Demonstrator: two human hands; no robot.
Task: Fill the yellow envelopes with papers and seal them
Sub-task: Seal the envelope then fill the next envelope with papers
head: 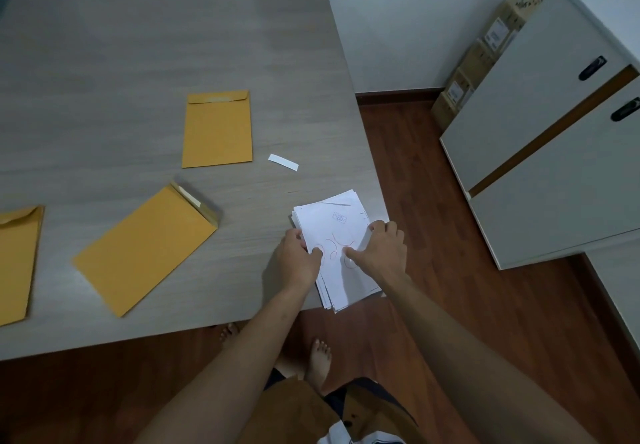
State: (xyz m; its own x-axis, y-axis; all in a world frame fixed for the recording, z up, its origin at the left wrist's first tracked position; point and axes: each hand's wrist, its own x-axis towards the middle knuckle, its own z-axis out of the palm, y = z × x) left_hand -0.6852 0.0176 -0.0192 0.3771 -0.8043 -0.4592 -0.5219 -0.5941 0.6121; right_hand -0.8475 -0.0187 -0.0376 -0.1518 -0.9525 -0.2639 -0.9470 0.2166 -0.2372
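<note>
A stack of white papers [336,225] with red scribbles lies at the table's near right corner, partly over the edge. My left hand [298,260] grips the stack's left side and my right hand [379,249] grips its right side, thumbs on top. Three yellow envelopes lie on the table: one [217,130] flat with its flap folded down, one [145,249] angled with its flap open at the upper right, and one [17,263] cut off by the left edge.
A small white paper strip [283,161] lies between the far envelope and the papers. The grey wooden table [138,45] ends just right of the stack. A white cabinet [554,138] and stacked cardboard boxes [478,62] stand to the right on the wood floor.
</note>
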